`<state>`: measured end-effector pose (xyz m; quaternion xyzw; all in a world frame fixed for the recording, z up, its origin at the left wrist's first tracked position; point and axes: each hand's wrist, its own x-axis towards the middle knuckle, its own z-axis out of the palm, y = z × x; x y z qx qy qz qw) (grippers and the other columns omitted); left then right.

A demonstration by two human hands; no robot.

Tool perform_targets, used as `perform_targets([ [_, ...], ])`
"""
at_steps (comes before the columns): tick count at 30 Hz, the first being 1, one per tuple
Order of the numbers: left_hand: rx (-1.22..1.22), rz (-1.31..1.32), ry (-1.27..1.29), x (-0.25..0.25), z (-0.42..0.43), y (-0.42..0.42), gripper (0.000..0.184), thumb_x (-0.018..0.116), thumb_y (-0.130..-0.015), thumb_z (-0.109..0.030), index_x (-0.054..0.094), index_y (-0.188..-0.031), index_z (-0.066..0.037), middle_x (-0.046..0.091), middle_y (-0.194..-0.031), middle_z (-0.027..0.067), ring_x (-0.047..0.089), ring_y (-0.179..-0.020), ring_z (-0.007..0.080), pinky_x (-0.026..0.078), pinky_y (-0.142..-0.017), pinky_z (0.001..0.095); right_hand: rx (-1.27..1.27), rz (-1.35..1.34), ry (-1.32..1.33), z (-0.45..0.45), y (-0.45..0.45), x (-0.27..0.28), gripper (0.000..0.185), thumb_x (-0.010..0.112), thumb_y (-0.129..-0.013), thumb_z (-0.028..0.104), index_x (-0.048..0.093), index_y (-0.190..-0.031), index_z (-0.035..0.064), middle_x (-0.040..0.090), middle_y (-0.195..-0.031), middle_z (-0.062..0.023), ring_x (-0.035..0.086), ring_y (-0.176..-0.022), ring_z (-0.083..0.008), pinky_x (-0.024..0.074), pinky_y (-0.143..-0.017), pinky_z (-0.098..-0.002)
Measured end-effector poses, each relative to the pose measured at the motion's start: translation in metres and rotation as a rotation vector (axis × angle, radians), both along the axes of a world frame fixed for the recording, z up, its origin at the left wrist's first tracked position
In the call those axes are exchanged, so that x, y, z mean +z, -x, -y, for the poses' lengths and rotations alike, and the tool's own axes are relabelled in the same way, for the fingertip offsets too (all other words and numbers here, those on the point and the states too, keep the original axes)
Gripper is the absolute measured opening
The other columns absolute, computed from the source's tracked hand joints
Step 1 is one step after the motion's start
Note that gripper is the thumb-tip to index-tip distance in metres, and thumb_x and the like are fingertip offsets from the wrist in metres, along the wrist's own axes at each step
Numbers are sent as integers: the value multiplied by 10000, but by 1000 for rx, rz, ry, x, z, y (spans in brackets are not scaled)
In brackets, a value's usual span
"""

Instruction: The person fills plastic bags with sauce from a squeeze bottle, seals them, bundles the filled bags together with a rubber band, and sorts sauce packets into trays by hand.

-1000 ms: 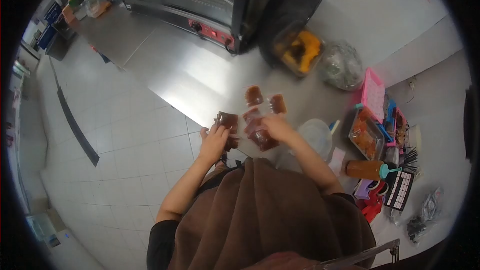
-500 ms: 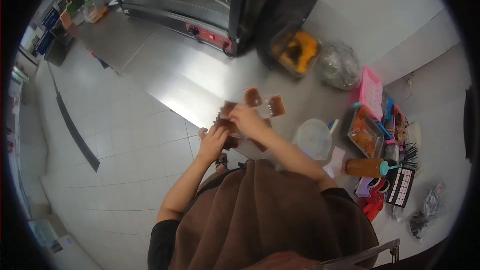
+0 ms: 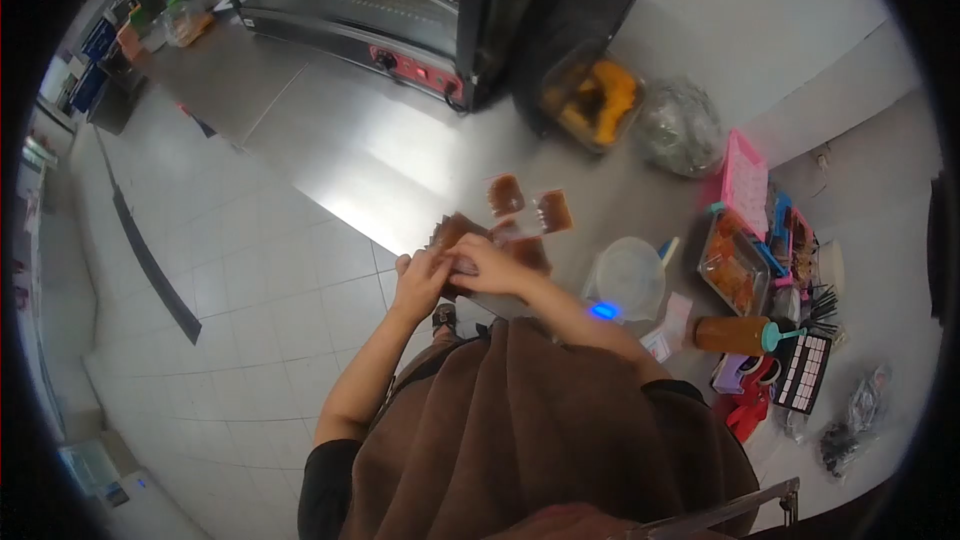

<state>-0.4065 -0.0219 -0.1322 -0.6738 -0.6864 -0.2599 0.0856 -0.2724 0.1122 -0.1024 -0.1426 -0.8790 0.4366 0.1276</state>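
Note:
My left hand (image 3: 420, 285) and my right hand (image 3: 483, 265) meet at the front edge of the steel counter, fingers closed and nearly touching. Both pinch a small clear sachet of brown sauce, which the fingers mostly cover. Under and around them lie more brown sachets (image 3: 458, 228), some overlapping. Beyond my right hand, one sachet (image 3: 507, 195) lies flat on the steel, and another sachet (image 3: 554, 211) is to its right. The exact grip of the fingertips is hard to make out.
A glass-fronted warmer (image 3: 420, 75) stands at the back. To the right are a container of orange food (image 3: 597, 105), a plastic bag (image 3: 680, 127), a round translucent lid or tub (image 3: 628, 278), a metal tray (image 3: 735, 270), an orange-brown bottle (image 3: 727, 335) and a pink basket (image 3: 743, 185).
My right hand has drawn back toward my body, from over the upper sachets to beside my left hand. The fingers of both hands now come together.

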Motion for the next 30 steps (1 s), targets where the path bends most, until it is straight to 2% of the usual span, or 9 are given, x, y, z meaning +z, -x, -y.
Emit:
perform_targets([
  [5, 12, -50, 49, 8, -4, -2, 312, 550, -753, -145, 592, -1061, -131, 548, -1150, -1, 514, -949, 178, 303, -779, 381, -155, -110, -132, 14, -1, -22, 348, 577, -687, 0, 605, -1033, 18, 568, -1002, -154, 526, -924, -347, 426, -871, -425],
  [8, 22, -30, 132, 17, -4, -5, 323, 549, -747, -129, 587, -1067, -139, 547, -1126, -2, 506, -973, 186, 299, -782, 407, -123, -36, -112, 11, -9, -20, 339, 613, -749, 27, 602, -1087, 27, 576, -1057, -127, 558, -984, -291, 458, -851, -372],
  [11, -1, -2, 134, 20, -4, -9, 333, 572, -710, -79, 579, -1035, -147, 558, -1121, 14, 502, -955, 214, 305, -801, 459, -71, -15, 198, 4, -19, -10, 306, 620, -792, 68, 598, -1090, 6, 602, -1028, -121, 587, -942, -272, 482, -814, -348],
  [14, 15, 1, 153, 14, -3, -7, 304, 563, -714, -65, 570, -1008, -142, 558, -1087, 7, 497, -965, 216, 304, -803, 464, -102, -121, 896, -14, -32, -17, 288, 629, -836, 122, 611, -1109, 31, 612, -1037, -110, 608, -943, -231, 499, -784, -320],
  [17, 13, -8, 155, 16, -5, -7, 294, 561, -719, -58, 568, -1001, -142, 558, -1092, 6, 499, -964, 214, 303, -806, 465, -280, 24, 424, -45, -44, -23, 269, 627, -820, 102, 638, -1086, 60, 617, -1031, -118, 590, -965, -262, 485, -821, -354],
  [20, 0, -2, 197, 18, -5, -6, 316, 543, -733, -74, 566, -1039, -148, 533, -1090, -2, 482, -1007, 201, 292, -811, 469, -345, 234, -252, -91, -59, -54, 227, 626, -804, 107, 668, -1026, 87, 612, -1030, -103, 550, -1012, -286, 444, -868, -420],
  [26, 18, -9, 240, 22, -6, -9, 376, 563, -698, -33, 557, -1058, -145, 534, -1091, 3, 479, -1017, 212, 291, -827, 478, -374, 567, -542, -73, -70, -20, 127, 640, -759, 108, 674, -881, 96, 593, -1010, -62, 485, -1092, -293, 377, -883, -496],
  [29, 17, 16, 249, 25, -7, -9, 385, 560, -704, -34, 555, -1071, -148, 534, -1097, 9, 479, -1021, 213, 290, -837, 480, -449, 524, -440, -73, -78, -13, 101, 643, -734, 85, 650, -834, 77, 607, -962, -98, 536, -1024, -305, 417, -833, -460],
  [30, 25, 1, 250, 25, -7, -9, 358, 554, -724, -39, 557, -1065, -149, 542, -1104, 2, 486, -1008, 207, 289, -836, 476, -423, 483, -293, -78, -82, -10, 90, 631, -731, 71, 640, -820, 71, 609, -941, -114, 551, -984, -312, 429, -808, -446],
])
